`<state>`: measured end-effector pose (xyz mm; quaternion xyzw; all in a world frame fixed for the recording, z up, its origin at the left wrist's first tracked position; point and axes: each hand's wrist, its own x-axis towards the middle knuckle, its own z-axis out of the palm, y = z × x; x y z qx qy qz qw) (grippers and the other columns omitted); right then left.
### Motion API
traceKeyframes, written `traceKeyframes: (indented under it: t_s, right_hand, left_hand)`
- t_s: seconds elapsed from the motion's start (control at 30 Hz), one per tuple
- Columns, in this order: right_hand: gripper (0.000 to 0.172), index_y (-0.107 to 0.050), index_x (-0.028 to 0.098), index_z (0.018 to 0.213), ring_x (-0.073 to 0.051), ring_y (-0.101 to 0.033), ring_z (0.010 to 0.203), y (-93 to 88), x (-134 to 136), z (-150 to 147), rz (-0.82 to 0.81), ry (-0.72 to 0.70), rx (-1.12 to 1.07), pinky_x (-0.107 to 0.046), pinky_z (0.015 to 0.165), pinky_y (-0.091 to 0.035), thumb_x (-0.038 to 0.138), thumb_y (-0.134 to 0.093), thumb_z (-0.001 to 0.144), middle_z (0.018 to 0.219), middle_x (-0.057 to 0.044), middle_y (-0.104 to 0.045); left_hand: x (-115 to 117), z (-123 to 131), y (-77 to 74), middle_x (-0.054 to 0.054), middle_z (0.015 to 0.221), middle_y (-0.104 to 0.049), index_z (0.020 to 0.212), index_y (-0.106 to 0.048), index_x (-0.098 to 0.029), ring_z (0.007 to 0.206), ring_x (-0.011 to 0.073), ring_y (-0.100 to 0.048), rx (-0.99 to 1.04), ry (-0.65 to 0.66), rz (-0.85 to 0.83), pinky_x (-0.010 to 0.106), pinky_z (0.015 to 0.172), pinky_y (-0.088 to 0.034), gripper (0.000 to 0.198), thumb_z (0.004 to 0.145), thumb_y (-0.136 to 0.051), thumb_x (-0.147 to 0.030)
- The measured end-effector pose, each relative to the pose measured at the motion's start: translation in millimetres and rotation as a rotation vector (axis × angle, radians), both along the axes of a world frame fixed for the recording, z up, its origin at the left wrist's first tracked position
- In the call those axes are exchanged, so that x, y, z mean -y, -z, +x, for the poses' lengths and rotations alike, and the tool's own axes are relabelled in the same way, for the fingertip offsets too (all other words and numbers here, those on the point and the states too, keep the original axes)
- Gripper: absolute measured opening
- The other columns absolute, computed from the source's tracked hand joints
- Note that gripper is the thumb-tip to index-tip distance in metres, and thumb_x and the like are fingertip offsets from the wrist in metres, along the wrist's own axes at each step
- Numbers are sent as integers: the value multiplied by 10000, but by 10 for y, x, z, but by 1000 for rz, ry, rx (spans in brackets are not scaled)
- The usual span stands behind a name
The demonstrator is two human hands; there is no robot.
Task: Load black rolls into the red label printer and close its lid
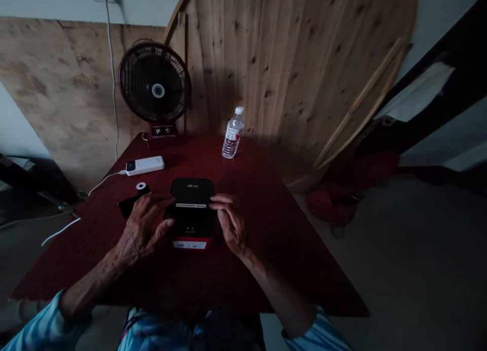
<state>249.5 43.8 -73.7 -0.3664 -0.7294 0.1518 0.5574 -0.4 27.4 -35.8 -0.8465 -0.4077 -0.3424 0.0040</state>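
Note:
A black box (192, 209) with a red base and white labels lies on the dark red table (266, 249) in front of me. My left hand (146, 224) grips its left side, fingers curled over the top and thumb pressed against the edge. My right hand (230, 221) holds the right side, fingers bent onto the lid near a white label strip. The box rests on the table between both hands.
A small white-topped roll (141, 186) on a black piece (129, 205) lies left of the box. A white power bank (145, 165) with a cable, a black fan (154, 90) and a water bottle (233, 134) stand farther back. Wooden boards lean behind.

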Motion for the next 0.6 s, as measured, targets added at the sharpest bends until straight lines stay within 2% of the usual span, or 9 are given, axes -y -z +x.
traceKeyframes:
  t_s: [0.07,0.23,0.37,0.47,0.6]
  right_hand:
    - [261,-638,263,997,-216,-592,1097,19,-3,6,-4,-4,0,-438,947,-493,311,-382,1004,1110,-68,-655]
    - [266,-631,283,1028,-218,-581,1103,79,10,26,-28,-11,-13,-442,936,-492,304,-366,1011,1140,-57,-648]
    - [283,-632,298,1052,-224,-572,1118,140,24,45,-24,-20,10,-443,934,-490,338,-354,1014,1147,-49,-647]
    - [312,-620,318,1146,-222,-551,1178,197,17,48,-37,-21,-13,-446,990,-463,379,-342,1016,1223,-40,-624]
    - [413,-532,308,1316,-239,-501,1280,294,-23,17,-152,106,-192,-491,1079,-394,476,-316,1007,1359,-56,-559]
  left_hand:
    - [-69,-47,38,120,1272,-602,1301,-561,-224,1174,277,-530,-17,-15,-49,464,1025,-404,389,991,-398,-394]
    - [-136,-119,164,122,1296,-601,1332,-559,-228,1205,273,-523,-16,58,-39,522,1105,-309,449,1013,-284,-385]
    - [-129,-128,229,110,1309,-601,1320,-582,-242,1227,272,-515,38,67,-68,529,1120,-301,453,1013,-288,-398]
    - [-91,-92,215,100,1339,-572,1293,-608,-252,1255,270,-504,173,54,-213,483,1090,-379,421,1010,-334,-399]
    - [-63,-4,115,100,1385,-535,1328,-555,-229,1290,280,-500,529,-26,-512,424,1045,-453,407,978,-439,-401]
